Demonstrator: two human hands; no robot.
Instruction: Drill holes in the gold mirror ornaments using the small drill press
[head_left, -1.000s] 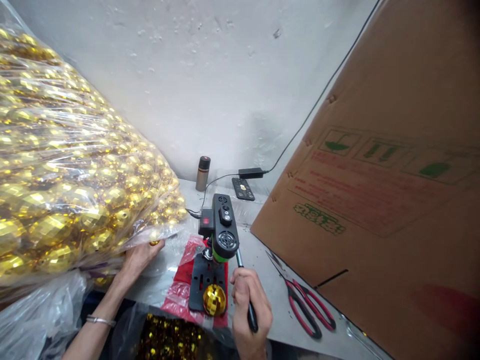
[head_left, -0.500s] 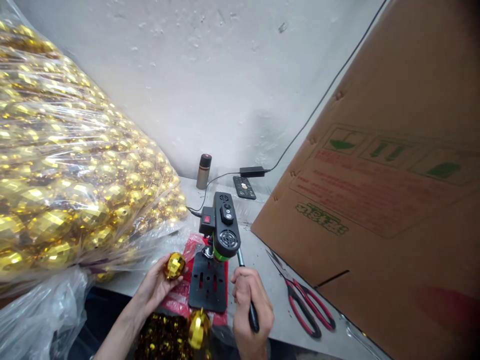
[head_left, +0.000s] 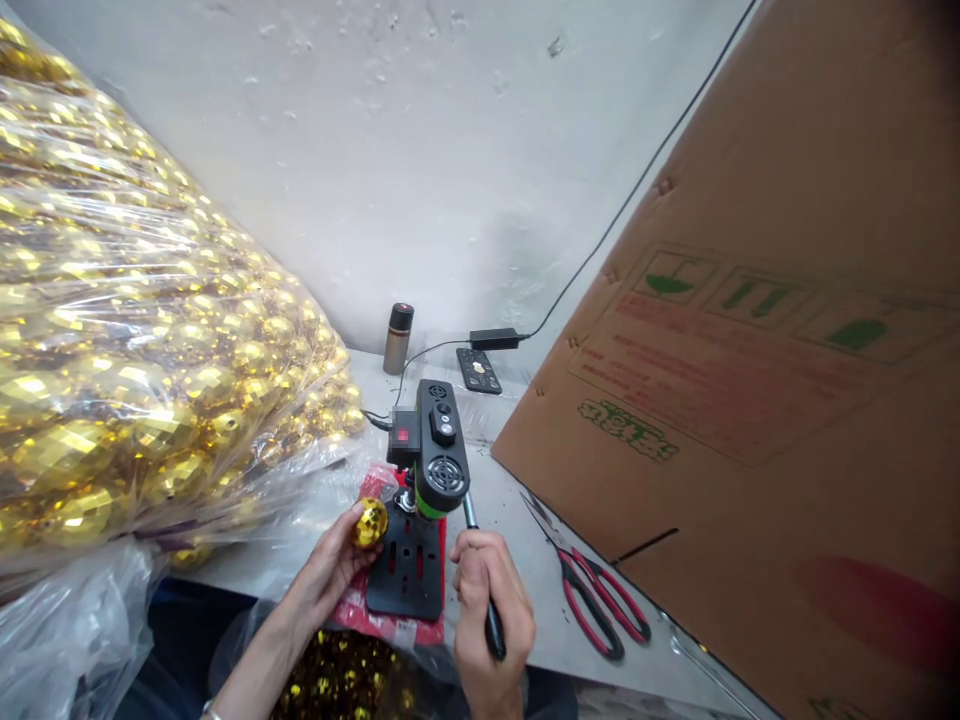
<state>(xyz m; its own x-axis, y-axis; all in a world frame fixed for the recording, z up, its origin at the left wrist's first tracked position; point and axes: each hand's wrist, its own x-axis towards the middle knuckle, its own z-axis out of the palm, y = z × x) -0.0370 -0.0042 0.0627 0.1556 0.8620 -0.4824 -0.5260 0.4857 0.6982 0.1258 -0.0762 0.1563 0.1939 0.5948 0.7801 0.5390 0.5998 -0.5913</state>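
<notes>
Gold mirrored ball point(head_left: 370, 523) sits pinched in the left hand's point(head_left: 335, 563) fingertips, at the left edge of a small black drill press's point(head_left: 431, 462) base plate point(head_left: 407, 572). The right hand point(head_left: 487, 620) is clenched around the press's black lever point(head_left: 486, 600). Red-handled scissors point(head_left: 592, 600) lie just right on the grey table point(head_left: 525, 520). A tilted cardboard box point(head_left: 750, 380) bears red and green print, too blurred to read. A clear bag of gold balls point(head_left: 135, 340) crowds the left, leaving a narrow working strip.

White plaster wall point(head_left: 420, 150) (pitted), grey tabletop point(head_left: 525, 520).
</notes>
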